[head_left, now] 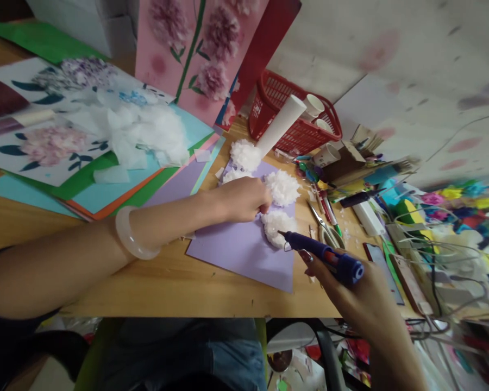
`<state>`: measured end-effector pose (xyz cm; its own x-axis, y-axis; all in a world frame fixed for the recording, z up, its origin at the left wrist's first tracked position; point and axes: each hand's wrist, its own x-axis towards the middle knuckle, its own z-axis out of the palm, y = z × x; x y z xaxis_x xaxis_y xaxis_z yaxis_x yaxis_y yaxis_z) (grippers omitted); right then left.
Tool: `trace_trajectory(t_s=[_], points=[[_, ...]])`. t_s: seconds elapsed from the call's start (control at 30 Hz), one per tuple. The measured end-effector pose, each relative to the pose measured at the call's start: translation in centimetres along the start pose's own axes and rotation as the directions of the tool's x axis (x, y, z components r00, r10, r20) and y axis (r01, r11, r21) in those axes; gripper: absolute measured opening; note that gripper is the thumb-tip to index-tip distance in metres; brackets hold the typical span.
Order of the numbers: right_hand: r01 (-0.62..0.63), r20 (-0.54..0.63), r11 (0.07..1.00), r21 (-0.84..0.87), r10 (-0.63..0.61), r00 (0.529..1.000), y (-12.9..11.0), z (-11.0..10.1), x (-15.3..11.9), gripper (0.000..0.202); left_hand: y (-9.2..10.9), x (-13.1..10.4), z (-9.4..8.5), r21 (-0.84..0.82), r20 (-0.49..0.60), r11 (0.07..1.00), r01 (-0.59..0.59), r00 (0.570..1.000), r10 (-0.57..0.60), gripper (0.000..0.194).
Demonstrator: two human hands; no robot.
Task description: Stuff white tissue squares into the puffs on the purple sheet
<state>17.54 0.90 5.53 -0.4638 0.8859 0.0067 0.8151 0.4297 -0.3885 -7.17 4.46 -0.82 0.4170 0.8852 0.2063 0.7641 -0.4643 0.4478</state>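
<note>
Paper, flat and purple [236, 250], lies beneath the narrowly curled left hand [246, 198], whose hold I cannot tell. Just right of it, a fluffy white flower [274, 220] sits at the tip of a blue plastic glue pen [321, 251] held in the right hand [362, 290]. Gluing looks underway, likely wanting a steady tip next.

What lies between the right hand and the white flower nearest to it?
The front of the blue pen-shaped tool held by the right hand; the head view shows its tip at the white flower, contact unclear.
</note>
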Motion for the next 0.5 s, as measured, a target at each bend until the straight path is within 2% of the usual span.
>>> trace_trajectory(t_s=[0.1, 0.27, 0.5], points=[[0.043, -0.001, 0.999, -0.009, -0.043, 0.999, 0.8, 0.6, 0.0, 0.041, -0.2, 0.0, 0.2, 0.007, -0.034, 1.000, -0.028, 0.999, 0.028, 0.035], [0.054, -0.084, 0.998, -0.025, -0.056, 0.995, 1.4, 1.1, -0.2, 0.043, -0.5, 0.1, 0.6, -0.001, -0.055, 0.999, -0.050, 0.997, 0.050, 0.032], [0.064, -0.072, 0.997, 0.033, -0.062, 0.995, 1.3, 1.5, 0.1, 0.042, -0.6, 0.1, 0.8, -0.004, -0.071, 0.998, -0.056, 0.996, 0.056, 0.033]])
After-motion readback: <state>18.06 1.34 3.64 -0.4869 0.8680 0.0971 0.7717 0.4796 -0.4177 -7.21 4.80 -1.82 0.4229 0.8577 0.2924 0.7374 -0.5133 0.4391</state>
